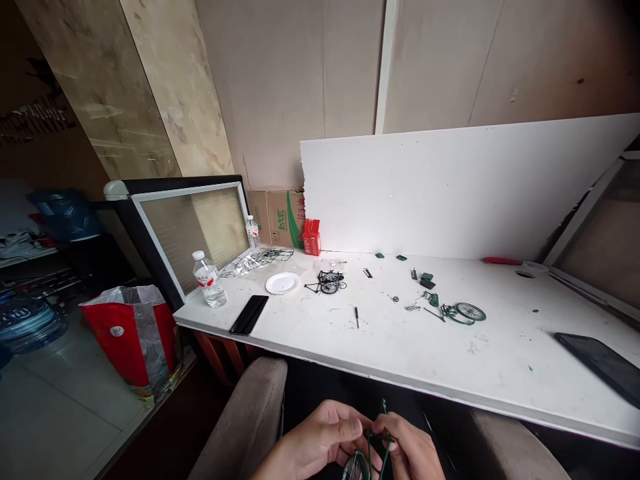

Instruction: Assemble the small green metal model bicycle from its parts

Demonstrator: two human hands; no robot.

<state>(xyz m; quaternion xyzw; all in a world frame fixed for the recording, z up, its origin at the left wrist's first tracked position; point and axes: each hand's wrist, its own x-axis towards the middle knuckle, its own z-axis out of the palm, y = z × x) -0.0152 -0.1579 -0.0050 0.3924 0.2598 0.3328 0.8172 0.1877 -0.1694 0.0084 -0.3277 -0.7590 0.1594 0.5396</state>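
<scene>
Below the table's front edge, my left hand and my right hand are close together over my lap. Between them is a green model bicycle frame with a spoked wheel, cut off by the bottom of the view. My left thumb and fingers close around its left side, near a small dark part. The right fingers pinch its upper right, where a thin green piece sticks up. On the table lie a green bicycle part with a wheel, several small green pieces and a black miniature bicycle.
On the white table are a small screwdriver-like stick, a phone, a white plate, a water bottle, a red box and a dark tablet. Chair armrests flank me. A red bag stands left.
</scene>
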